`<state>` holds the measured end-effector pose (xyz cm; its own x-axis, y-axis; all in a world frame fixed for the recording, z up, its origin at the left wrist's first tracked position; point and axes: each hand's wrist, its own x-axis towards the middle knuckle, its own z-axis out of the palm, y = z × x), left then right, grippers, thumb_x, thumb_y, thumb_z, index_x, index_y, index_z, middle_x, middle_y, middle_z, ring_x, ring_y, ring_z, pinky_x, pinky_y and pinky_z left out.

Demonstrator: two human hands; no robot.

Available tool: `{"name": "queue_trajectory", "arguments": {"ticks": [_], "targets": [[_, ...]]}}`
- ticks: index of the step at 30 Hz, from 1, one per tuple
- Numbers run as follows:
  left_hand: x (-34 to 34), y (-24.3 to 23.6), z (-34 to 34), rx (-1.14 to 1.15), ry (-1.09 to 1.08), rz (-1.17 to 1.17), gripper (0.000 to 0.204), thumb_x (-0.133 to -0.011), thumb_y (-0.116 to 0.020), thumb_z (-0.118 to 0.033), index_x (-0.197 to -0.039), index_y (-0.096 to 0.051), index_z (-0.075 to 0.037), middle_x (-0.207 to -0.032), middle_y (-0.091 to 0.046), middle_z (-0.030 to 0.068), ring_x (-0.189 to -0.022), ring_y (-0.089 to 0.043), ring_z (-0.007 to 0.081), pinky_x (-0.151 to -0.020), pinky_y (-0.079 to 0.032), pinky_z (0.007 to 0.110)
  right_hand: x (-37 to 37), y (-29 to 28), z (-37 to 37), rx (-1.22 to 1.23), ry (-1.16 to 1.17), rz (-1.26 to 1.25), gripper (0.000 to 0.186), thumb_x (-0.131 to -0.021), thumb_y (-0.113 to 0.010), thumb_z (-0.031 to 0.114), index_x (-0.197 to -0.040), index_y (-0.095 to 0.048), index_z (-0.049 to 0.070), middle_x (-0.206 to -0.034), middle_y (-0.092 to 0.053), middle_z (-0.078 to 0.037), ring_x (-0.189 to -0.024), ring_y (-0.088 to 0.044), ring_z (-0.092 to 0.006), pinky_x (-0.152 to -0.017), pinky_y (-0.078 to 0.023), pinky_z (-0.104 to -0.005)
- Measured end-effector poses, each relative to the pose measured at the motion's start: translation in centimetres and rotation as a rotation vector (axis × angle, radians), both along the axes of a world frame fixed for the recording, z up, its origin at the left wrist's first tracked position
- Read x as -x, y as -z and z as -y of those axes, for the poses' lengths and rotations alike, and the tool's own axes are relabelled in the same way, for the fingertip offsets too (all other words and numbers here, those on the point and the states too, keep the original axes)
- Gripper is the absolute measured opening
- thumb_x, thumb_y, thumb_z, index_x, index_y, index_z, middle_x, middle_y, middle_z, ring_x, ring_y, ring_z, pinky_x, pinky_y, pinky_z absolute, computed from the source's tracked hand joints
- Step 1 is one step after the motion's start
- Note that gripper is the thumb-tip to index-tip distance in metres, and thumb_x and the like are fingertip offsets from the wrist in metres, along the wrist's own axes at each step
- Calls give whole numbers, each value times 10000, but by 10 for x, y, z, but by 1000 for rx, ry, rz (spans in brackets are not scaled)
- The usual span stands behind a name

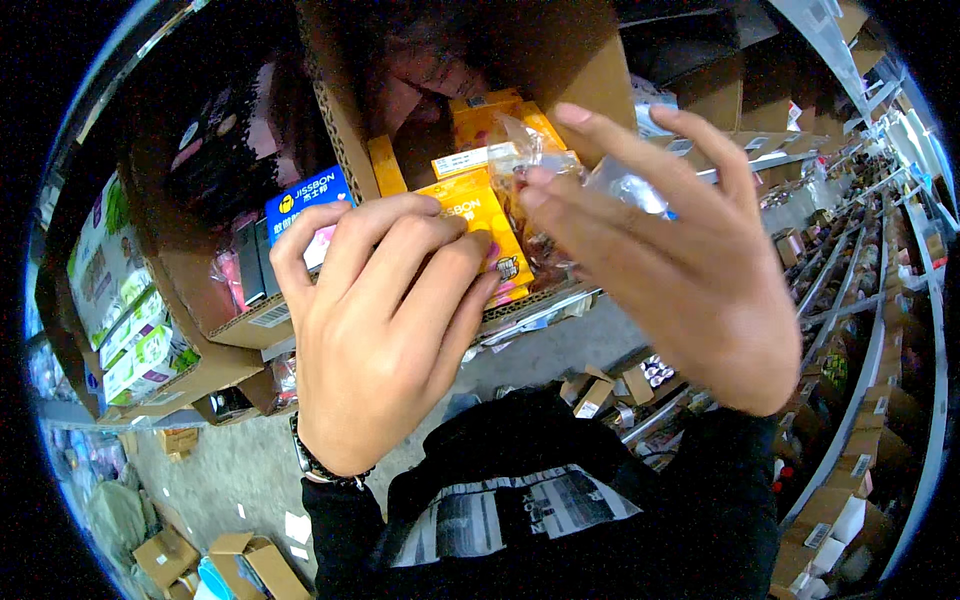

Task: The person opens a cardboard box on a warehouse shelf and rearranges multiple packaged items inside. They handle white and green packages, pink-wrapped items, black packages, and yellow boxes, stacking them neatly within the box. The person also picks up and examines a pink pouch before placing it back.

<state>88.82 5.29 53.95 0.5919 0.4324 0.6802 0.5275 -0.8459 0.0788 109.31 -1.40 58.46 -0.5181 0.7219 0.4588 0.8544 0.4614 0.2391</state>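
Note:
My left hand [375, 330] is closed, its fingers bent over a small yellow box [497, 228] at the front of an open cardboard carton [345, 110]. Its fingertips press on the box's near side; the thumb is partly hidden. Over the carton's right side, my right hand [680, 235] is open, fingers spread and slightly blurred. Beside its fingers, a clear plastic wrapper [530, 145] lies crumpled on the carton's contents. More orange-yellow boxes [485, 118] sit deeper in the carton. Just left of my left hand stands a blue box [305, 200] in the neighbouring carton.
Green-and-white packs [150, 345] fill a carton at the far left. Long shelf rows with cartons [850, 470] run down the right side. Opened cardboard boxes [250, 565] lie on the grey floor [220, 475] at the lower left.

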Motion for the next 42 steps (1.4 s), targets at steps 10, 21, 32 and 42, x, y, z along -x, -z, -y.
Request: {"name": "queue_trajectory", "arguments": {"ticks": [10,21,32,42], "targets": [[-1,1,0,-16,9,21,191,-744,-725,-75,-931,-687,-85,-969,-654,38,-1024,-600,237,-953,-357,413,-4,3,1,-14,51,-9,374,-765,-653,142,-1128,-677,54,-1251,-640,-29,-1308,-495,-233,-1084,-337,-506],[-14,-1,1,-87,-110,62,236,-813,-622,-22,-1041,-666,-69,-1100,-671,54,-1105,-606,219,-1019,-326,425,10,14,7,-40,3,126,398,-718,-681,168,-1077,-681,-4,-1180,-667,-75,-1162,-596,-244,-1042,-404,-495],[-26,0,-2,-80,-185,28,307,-792,-570,-44,-1089,-647,-43,-1094,-662,48,-1060,-622,186,-1043,-301,441,2,11,-21,-49,-101,119,337,-657,-703,147,-954,-672,-10,-959,-660,-78,-1025,-602,-224,-974,-473,-443],[-28,11,6,-31,-107,18,410,-784,-590,-98,-1182,-652,-25,-1081,-697,85,-1004,-644,222,-1106,-274,538,-25,-54,-94,112,-90,-38,158,-846,-653,140,-954,-664,27,-889,-670,-128,-873,-651,-333,-790,-524,-384]]}}
